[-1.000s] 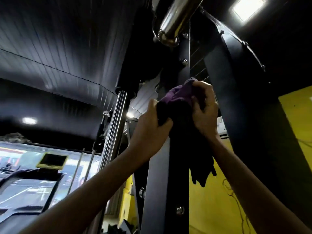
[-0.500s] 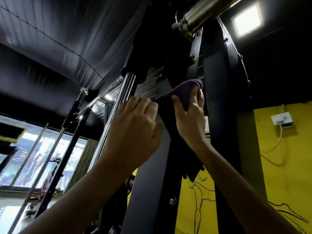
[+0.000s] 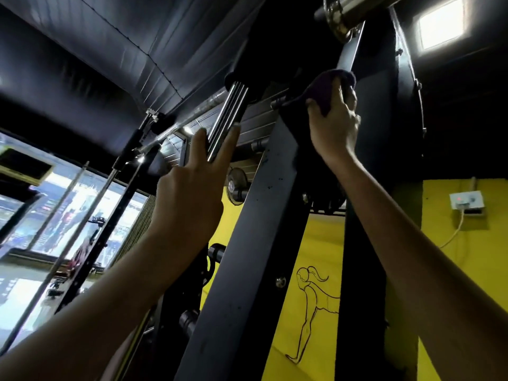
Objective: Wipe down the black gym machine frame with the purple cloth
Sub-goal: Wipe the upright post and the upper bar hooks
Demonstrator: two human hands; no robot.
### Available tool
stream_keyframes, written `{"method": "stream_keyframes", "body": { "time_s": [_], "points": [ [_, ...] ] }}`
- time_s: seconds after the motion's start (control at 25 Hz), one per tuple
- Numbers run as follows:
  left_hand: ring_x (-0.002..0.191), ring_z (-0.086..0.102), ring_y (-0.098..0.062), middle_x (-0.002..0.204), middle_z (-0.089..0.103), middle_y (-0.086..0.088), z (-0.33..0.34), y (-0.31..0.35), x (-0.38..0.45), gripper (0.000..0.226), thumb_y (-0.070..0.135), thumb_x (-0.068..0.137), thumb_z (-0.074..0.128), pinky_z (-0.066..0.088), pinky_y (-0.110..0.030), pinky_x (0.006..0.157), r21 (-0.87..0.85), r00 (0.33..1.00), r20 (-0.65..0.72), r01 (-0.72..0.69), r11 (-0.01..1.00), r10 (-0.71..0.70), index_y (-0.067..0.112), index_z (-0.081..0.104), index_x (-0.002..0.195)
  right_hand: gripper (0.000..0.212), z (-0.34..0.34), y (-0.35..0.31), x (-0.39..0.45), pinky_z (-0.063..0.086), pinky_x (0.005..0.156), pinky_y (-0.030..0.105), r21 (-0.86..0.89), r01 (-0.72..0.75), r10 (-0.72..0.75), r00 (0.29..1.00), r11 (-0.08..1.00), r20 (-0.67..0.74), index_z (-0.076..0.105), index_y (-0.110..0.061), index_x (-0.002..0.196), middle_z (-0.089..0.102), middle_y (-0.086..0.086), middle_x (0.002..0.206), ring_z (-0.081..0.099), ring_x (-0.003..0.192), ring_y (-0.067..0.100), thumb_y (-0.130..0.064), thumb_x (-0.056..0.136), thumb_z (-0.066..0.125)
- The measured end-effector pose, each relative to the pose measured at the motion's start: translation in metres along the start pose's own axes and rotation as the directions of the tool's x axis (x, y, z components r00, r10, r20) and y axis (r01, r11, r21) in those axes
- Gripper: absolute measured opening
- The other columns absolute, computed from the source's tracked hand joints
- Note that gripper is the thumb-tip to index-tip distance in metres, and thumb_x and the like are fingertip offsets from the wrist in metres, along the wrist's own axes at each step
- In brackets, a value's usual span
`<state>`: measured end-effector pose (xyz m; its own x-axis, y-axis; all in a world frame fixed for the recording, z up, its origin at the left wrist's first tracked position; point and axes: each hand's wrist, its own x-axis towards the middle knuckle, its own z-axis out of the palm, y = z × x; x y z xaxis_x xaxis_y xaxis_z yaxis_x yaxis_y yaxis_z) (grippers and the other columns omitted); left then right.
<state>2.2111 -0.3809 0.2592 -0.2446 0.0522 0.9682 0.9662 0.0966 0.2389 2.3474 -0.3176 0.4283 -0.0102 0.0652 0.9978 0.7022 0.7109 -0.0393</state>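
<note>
Purple fabric, bunched and soft, is gripped by the right hand (image 3: pixel 334 125) near the top of the black gym machine frame (image 3: pixel 264 229), where the slanted upright meets the crosswork under the chrome bar (image 3: pixel 354 8). The purple cloth (image 3: pixel 328 89) is pressed against the frame's upper end, the fingers being curled over the wad and the thumb tucked under it; a dark tail of cloth appears to hang down behind the wrist, though in the shadow this cannot be told for certain.

The left hand (image 3: pixel 189 199) is raised beside the frame's left edge with its fingers straight and spread; two fingertips lie to either side of the chrome guide rods (image 3: pixel 229 116), which seem to be touched lightly rather than clasped. Nothing is held in it.

The cloth is judged to be light, limp and easily folded, so it is best taken as a wad in the palm, with loose ends gathered in lest they snag on bolts (image 3: pixel 280 281) or brackets. The frame is judged to be rigid, heavy and fixed, with a matt painted face that offers friction; firm pressure can be borne by it. Its flat faces and corners are better followed along their length, while the polished rods, probably slick, are a poor bracing point.
</note>
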Motion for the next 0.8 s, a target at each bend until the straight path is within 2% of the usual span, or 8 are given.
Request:
{"method": "stream_keyframes", "body": {
  "time_s": [0.12,0.2,0.32,0.48,0.52,0.64,0.72,0.8],
  "points": [
    [0.054,0.045,-0.019,0.127,0.047,-0.016,-0.001,-0.002,-0.005,0.095,0.001,0.089,0.052,0.029,-0.025,0.047,-0.123,0.995,-0.036,0.084,0.989,-0.089,0.025,-0.017,0.149,0.056,-0.003,-0.001,-0.018,0.026,0.109,0.044,-0.125,0.093,-0.091,0.996,0.988,0.026,0.024,-0.026,0.15,0.01,0.002,0.159,0.018,0.14,0.037,-0.035,0.098,0.043],
    [0.066,0.056,-0.03,0.107,0.058,-0.019,-0.002,-0.004,-0.007,0.085,0.004,0.09,0.052,0.037,-0.032,0.055,-0.196,0.991,-0.014,0.128,0.972,-0.133,0.02,-0.002,0.153,0.048,-0.006,-0.005,-0.012,0.022,0.113,0.049,-0.267,0.242,-0.23,0.97,0.933,0.077,0.036,-0.029,0.145,0.014,-0.003,0.158,0.012,0.142,0.034,-0.032,0.098,0.043],
    [0.081,0.062,-0.047,0.089,0.063,-0.024,-0.005,-0.005,-0.013,0.046,0.015,0.093,0.054,0.045,-0.039,0.064,-0.331,0.982,0.013,0.183,0.926,-0.19,0.011,0.029,0.131,0.038,-0.004,-0.018,0.016,0.011,0.115,0.053,-0.493,0.438,-0.347,0.899,0.752,0.268,0.051,-0.027,0.134,0.033,-0.003,0.151,0.007,0.144,0.033,-0.031,0.097,0.044],
    [0.083,0.062,-0.046,0.084,0.061,-0.02,-0.01,-0.004,-0.018,0.038,0.02,0.092,0.056,0.047,-0.042,0.065,-0.391,0.965,0.088,0.261,0.882,-0.247,0.009,0.035,0.121,0.04,0.006,-0.042,0.014,0.003,0.113,0.057,-0.677,0.547,-0.316,0.837,0.493,0.447,0.052,-0.022,0.132,0.044,0.005,0.144,0.019,0.14,0.034,-0.038,0.097,0.04],
    [0.084,0.061,-0.045,0.081,0.056,-0.017,-0.011,-0.004,-0.018,0.037,0.017,0.091,0.057,0.042,-0.04,0.063,-0.391,0.96,0.105,0.28,0.877,-0.259,0.009,0.036,0.121,0.042,0.008,-0.046,0.004,0.0,0.113,0.054,-0.67,0.576,-0.299,0.817,0.468,0.494,0.049,-0.022,0.135,0.04,0.006,0.147,0.018,0.141,0.033,-0.04,0.098,0.038],
    [0.082,0.058,-0.041,0.077,0.046,-0.011,-0.013,-0.004,-0.02,0.043,0.011,0.088,0.056,0.032,-0.035,0.061,-0.378,0.95,0.133,0.312,0.871,-0.283,0.009,0.036,0.126,0.06,0.002,-0.043,-0.028,-0.007,0.113,0.038,-0.508,0.658,-0.276,0.722,0.556,0.634,0.045,-0.019,0.139,0.032,0.005,0.152,0.011,0.143,0.027,-0.057,0.093,0.042],
    [0.073,0.052,-0.034,0.076,0.046,-0.011,-0.015,-0.004,-0.022,0.051,0.01,0.088,0.056,0.031,-0.034,0.06,-0.383,0.95,0.136,0.312,0.869,-0.282,0.01,0.033,0.134,0.08,-0.009,-0.032,-0.043,-0.009,0.114,0.045,-0.429,0.765,-0.358,0.617,0.48,0.701,0.042,-0.022,0.141,0.033,0.002,0.152,0.013,0.144,0.028,-0.073,0.079,0.048],
    [0.072,0.052,-0.034,0.077,0.05,-0.013,-0.016,-0.005,-0.025,0.054,0.01,0.088,0.056,0.032,-0.034,0.061,-0.39,0.948,0.14,0.317,0.865,-0.285,0.012,0.032,0.136,0.078,-0.023,-0.02,-0.04,-0.006,0.114,0.047,-0.351,0.856,-0.445,0.502,0.379,0.742,0.042,-0.027,0.14,0.039,-0.002,0.149,0.019,0.143,0.024,-0.072,0.077,0.051]
  ]
}}
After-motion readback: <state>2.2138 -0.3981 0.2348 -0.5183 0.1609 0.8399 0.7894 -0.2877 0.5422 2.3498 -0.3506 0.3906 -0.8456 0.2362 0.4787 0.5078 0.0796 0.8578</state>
